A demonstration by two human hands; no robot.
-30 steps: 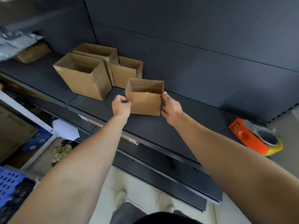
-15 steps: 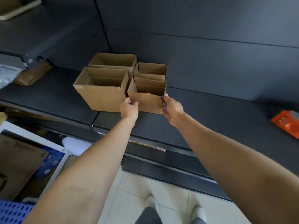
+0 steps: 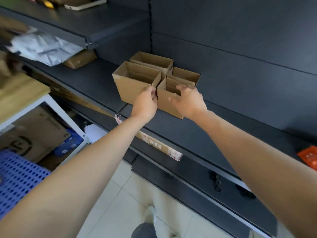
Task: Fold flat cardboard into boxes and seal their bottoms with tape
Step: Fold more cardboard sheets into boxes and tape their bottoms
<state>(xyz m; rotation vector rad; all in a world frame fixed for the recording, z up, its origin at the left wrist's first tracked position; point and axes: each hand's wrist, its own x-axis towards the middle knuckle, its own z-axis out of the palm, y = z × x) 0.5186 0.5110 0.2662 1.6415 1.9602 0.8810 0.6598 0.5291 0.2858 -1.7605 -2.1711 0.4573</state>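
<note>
Several open-topped cardboard boxes stand clustered on the dark shelf (image 3: 197,133). The small front box (image 3: 165,104) sits tight against the larger box (image 3: 132,86) on its left. A second small box (image 3: 186,74) and another large box (image 3: 154,60) stand behind them. My left hand (image 3: 145,104) has its fingers curled at the small front box's left corner. Over that box's right side hovers my right hand (image 3: 187,101), fingers spread and blurred, holding nothing.
The orange tape dispenser (image 3: 308,158) lies at the shelf's far right edge. An upper shelf (image 3: 85,24) overhangs on the left, with white plastic bags (image 3: 42,48) under it. Flat cardboard (image 3: 159,146) sticks out below the shelf. A blue perforated crate (image 3: 18,177) sits lower left.
Both hands carried the small box left and set it against the other boxes. My right hand has let go and spread its fingers. The view has shifted left.
</note>
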